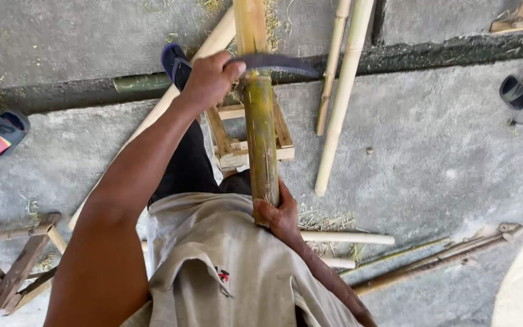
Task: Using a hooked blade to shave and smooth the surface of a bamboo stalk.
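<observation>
A thick green-brown bamboo pole (260, 133) runs away from my body, its far part pale and stripped (249, 24). My left hand (210, 79) grips the handle of a dark curved blade (279, 63), which lies across the pole where the green skin ends. My right hand (281, 219) clasps the pole's near end against my lap. The pole rests over a small wooden stool (282, 142). My foot in a blue sandal (175, 63) sits beside it.
Two pale bamboo poles (340, 109) lie to the right, thinner sticks (431, 257) at lower right. A wooden frame (13, 266) stands at lower left. Other people's feet show at the left (1, 136) and right (519, 91). A mossy gutter (443, 51) crosses the concrete.
</observation>
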